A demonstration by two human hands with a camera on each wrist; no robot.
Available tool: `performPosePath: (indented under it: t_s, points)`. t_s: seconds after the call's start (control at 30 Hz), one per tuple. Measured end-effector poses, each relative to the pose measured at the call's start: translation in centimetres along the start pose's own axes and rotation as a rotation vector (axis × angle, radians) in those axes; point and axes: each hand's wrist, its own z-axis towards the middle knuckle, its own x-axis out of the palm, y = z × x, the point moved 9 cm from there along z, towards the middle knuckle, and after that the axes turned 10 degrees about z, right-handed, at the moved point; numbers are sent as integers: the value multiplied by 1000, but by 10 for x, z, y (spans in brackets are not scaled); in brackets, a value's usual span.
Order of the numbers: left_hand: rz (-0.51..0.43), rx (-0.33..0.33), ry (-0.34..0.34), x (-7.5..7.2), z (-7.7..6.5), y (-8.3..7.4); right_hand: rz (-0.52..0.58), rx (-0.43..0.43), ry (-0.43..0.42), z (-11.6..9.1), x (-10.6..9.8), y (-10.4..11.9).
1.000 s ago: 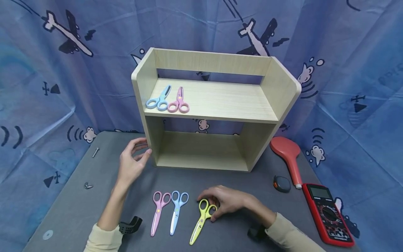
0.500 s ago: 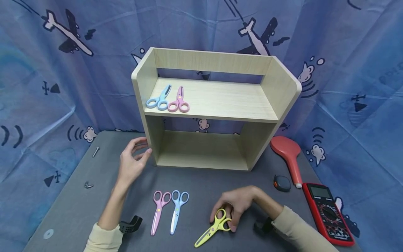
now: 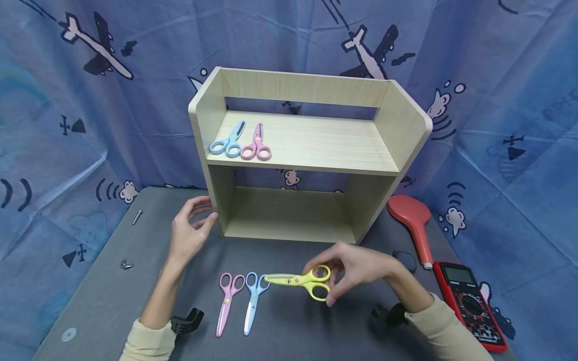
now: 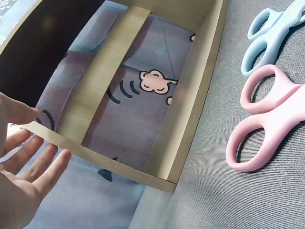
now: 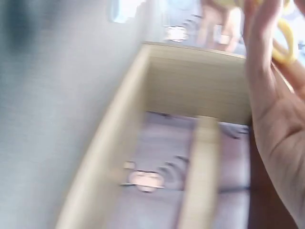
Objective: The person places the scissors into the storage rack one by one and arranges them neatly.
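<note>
My right hand (image 3: pixel 358 265) grips a pair of yellow scissors (image 3: pixel 291 280) by the handle loops, raised off the table. The blades point left, and their tip overlaps the handle of the blue scissors (image 3: pixel 253 303) in the head view. Beside those lie pink scissors (image 3: pixel 225 308), blades toward me. At the lower left side of the wooden shelf (image 3: pixel 325 145), my left hand (image 3: pixel 187 233) rests with loosely extended fingers at the side panel. On the upper board, near its left end, are light blue scissors (image 3: pixel 232 142) and pink scissors (image 3: pixel 257 145).
To the right lie a red paddle-shaped object (image 3: pixel 413 220), a dark round-edged item (image 3: pixel 406 260) partly behind my right wrist, and a red multimeter (image 3: pixel 469 306). Bolts (image 3: pixel 137 217) and a pale washer (image 3: pixel 68 335) sit on the left. Patterned blue cloth (image 3: pixel 149 110) hangs behind.
My right hand has lifted the yellow scissors off the table, first shifting right, then up toward the shelf, and the blades have swung to point left. The left hand has stayed put.
</note>
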Motion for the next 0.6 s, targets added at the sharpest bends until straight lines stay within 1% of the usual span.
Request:
performPosePath:
  t_s: [0.13,0.2,0.3,0.37,0.43,0.53,0.6]
  points:
    - [-1,8,-4,0,0,0,-149,-187,-240,-6,-24,52]
    - [0,12,-2,0,0,0,-219,-262,-359,-10,-38,77]
    - [4,17,1,0,0,-1,-304,-355,-509,-15,-58,112]
    - [7,18,3,1,0,-1,-361,-374,-607,-14,-72,131]
    - [7,19,4,1,0,-1,-413,-361,-696,-10,-87,144]
    - [5,18,3,0,0,-1,-473,-296,-807,2,-107,155]
    - [7,21,1,0,-1,-2,-503,-246,-854,13,-118,158]
